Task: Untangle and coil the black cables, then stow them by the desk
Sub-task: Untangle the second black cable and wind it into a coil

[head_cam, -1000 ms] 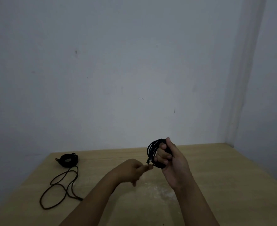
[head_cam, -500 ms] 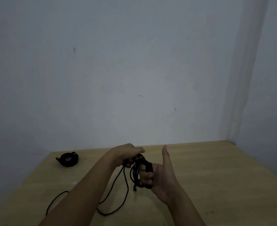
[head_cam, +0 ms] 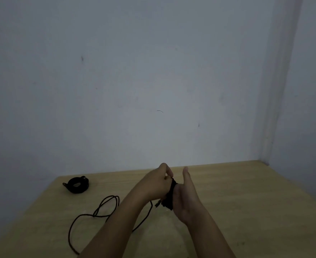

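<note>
Black cable [head_cam: 169,197] (part-coiled) now covered by left hand [head_cam: 156,184].

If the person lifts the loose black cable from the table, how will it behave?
Probably floppy: the loose cable lies in slack, crossing loops on the table. It may snag where those loops cross. It looks thin, so likely light.

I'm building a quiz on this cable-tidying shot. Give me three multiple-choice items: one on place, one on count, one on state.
1. Where does the finished coil lie?
A. far left of the table
B. right edge
C. in a hand

2. How many hands touch the bundle?
A. none
B. one
C. two

3. The loose cable on the table is:
A. neatly wound
B. lying in slack loops
C. stretched taut

Answers:
A, it sits near the wall at left.
C, left hand and right hand both meet it.
B, open loops trail across the wood.
</note>
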